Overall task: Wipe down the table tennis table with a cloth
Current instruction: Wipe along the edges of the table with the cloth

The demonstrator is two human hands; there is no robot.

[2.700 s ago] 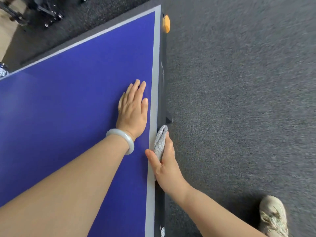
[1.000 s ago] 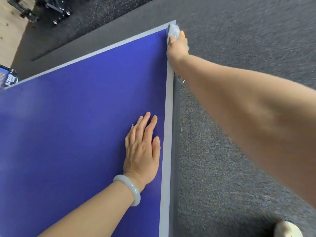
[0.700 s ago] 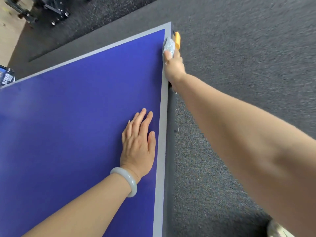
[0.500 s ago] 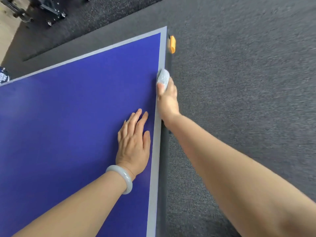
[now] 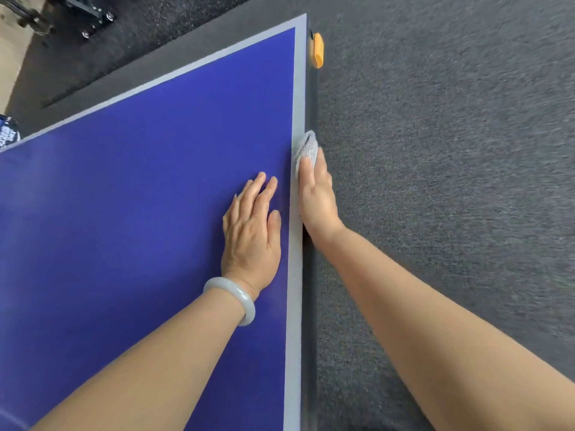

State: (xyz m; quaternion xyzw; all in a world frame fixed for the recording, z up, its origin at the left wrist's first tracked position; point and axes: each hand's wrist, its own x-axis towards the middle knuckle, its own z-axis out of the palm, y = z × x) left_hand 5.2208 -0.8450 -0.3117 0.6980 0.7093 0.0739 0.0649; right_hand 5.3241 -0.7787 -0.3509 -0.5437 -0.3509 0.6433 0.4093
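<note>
The blue table tennis table (image 5: 140, 213) with a grey border line fills the left of the view. Its right side edge runs up the middle. My right hand (image 5: 317, 197) grips a folded grey cloth (image 5: 306, 147) wrapped over that side edge, thumb on top and fingers down the outer face. My left hand (image 5: 252, 231) lies flat on the blue surface just inside the border, fingers together, with a pale bangle on the wrist. Most of the cloth under my right hand is hidden.
An orange corner fitting (image 5: 318, 50) sticks out at the table's far right corner. Grey carpet (image 5: 451, 181) covers the floor to the right. Dark wheeled equipment (image 5: 90, 14) stands at the top left. A printed blue object (image 5: 7, 133) shows at the left edge.
My right hand has slid the cloth back along the side edge from the far corner toward me, ending level with my left fingertips. My left hand has stayed flat in place.
</note>
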